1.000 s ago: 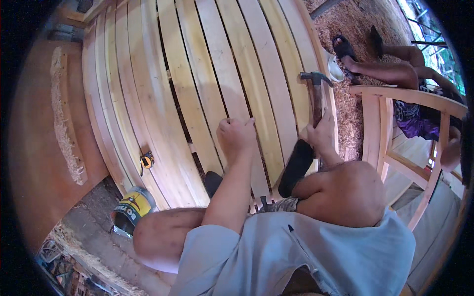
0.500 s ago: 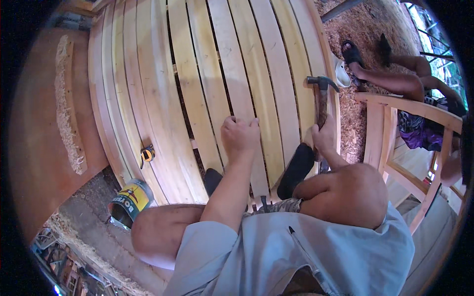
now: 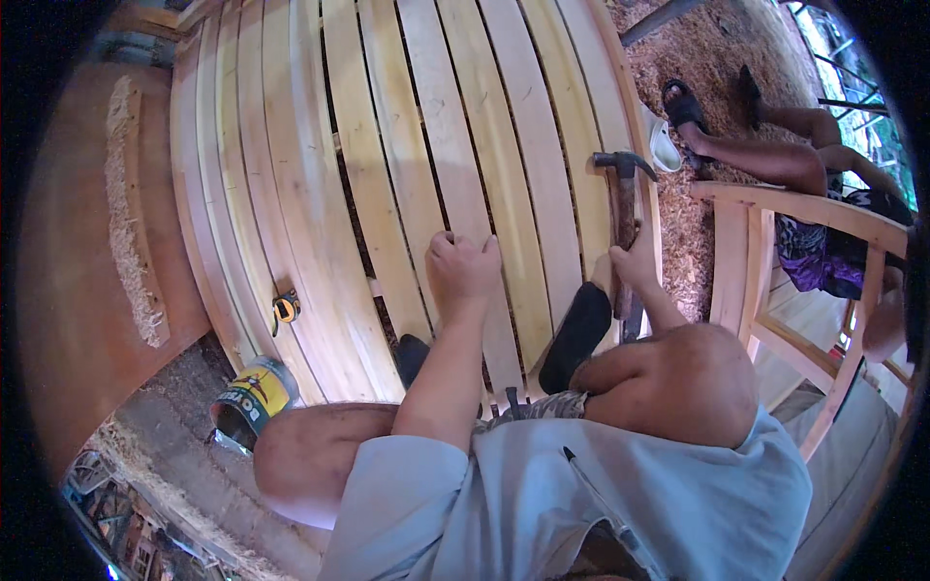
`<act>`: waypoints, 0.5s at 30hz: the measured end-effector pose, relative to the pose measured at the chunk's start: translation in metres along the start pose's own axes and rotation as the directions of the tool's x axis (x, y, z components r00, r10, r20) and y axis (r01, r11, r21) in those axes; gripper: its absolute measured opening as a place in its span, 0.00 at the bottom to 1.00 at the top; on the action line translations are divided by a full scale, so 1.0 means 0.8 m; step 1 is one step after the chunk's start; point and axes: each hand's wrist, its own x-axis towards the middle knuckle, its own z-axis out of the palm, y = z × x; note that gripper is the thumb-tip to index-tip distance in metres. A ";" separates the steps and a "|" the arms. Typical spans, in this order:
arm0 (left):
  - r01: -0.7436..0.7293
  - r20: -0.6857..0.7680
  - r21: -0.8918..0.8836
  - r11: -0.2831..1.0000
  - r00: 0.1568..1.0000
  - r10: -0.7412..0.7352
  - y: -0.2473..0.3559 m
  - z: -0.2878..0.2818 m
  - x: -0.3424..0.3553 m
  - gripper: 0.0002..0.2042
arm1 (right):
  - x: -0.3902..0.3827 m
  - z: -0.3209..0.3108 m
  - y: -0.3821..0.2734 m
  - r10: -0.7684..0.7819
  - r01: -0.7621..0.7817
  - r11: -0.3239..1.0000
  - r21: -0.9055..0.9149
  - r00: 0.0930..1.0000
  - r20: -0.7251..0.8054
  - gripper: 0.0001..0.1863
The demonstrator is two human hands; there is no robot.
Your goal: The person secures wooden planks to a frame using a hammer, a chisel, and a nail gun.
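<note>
A claw hammer (image 3: 623,198) is in my right hand (image 3: 635,263), gripped by its dark handle near the right edge of the slatted wooden platform (image 3: 426,126). Its metal head points away from me, just above or on the boards; I cannot tell which. My left hand (image 3: 463,269) is closed, low over the middle slats, the back of it facing up. Whatever its fingers hold, if anything, is hidden. My feet in black socks (image 3: 573,334) rest on the slats on either side of my left forearm.
A tape measure (image 3: 286,307) lies on the left slats, with a tin can (image 3: 254,399) near my left knee. A brown panel (image 3: 73,242) carries a shavings-covered strip (image 3: 131,208). At right stand a wooden frame (image 3: 799,198) and a white clog (image 3: 664,145); another person's leg (image 3: 760,160) stretches over sawdust.
The view has shifted slightly. My right hand and the hammer have turned a little, so the handle stands straighter. My left hand stays closed over the slats.
</note>
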 end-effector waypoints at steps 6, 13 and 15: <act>0.103 0.116 -0.122 0.987 0.989 -0.089 -0.037 0.005 0.030 0.26 | 0.031 -0.022 0.017 0.124 -0.171 0.970 0.172 0.959 0.254 0.32; -0.300 -0.059 -0.018 0.954 0.953 0.299 -0.009 -0.008 0.077 0.28 | 0.040 -0.027 0.000 0.195 -0.180 0.979 -0.100 0.966 0.168 0.33; -0.341 0.006 0.010 0.940 0.940 0.341 -0.006 -0.005 0.085 0.28 | 0.036 -0.027 -0.010 0.171 -0.160 0.984 -0.073 0.971 0.167 0.32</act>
